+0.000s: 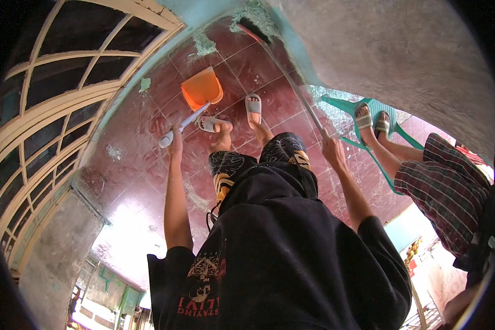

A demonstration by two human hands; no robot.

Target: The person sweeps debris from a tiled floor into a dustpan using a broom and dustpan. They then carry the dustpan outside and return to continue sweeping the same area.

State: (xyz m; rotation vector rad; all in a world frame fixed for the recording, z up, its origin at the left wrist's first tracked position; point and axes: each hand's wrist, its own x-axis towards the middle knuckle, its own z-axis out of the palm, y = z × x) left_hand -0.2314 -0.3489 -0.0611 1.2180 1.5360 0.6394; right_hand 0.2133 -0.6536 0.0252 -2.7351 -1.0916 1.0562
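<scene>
My left hand is closed around the pale handle of an orange plastic dustpan, whose pan lies on the red tiled floor in front of my feet. My right hand grips the long metal handle of a broom. The broom's head, red with dark bristles, rests at the far corner of the floor, where pale green patches show beside the wall. A wide gap of floor separates the pan from the bristles.
Another person in plaid shorts is at the right, sandalled feet on a green plastic chair. A wood-framed window runs along the left. A bare grey wall bulges in at the upper right. The floor has worn, whitish patches.
</scene>
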